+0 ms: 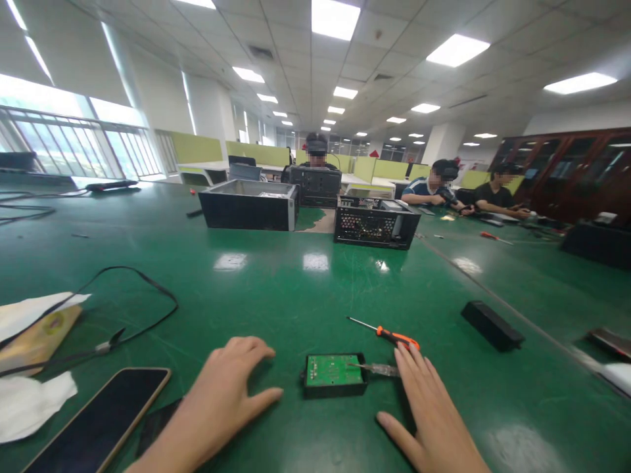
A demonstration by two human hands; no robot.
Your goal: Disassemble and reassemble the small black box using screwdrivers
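A small black case [335, 389] sits in front of me with a green circuit board [333, 370] inside it. To its left, my left hand [231, 384] is open, thumb and fingers apart, holding nothing. My right hand [419, 391] lies to the right of the case, fingers stretched out and thumb spread. A screwdriver with a clear handle [382, 370] rests with its thin tip over the board; its rear end meets my right fingers, and I cannot tell if they touch. Just beyond these fingertips is an orange and black screwdriver [389, 334], its shaft pointing left.
On the right lies a long black plastic piece [491, 324]. A smartphone [98, 420], white tissue [34, 404], a yellow packet [49, 332] and a black cable [162, 289] are on the left. Open computer cases [249, 210] stand farther back. Several people sit around the green table [276, 282].
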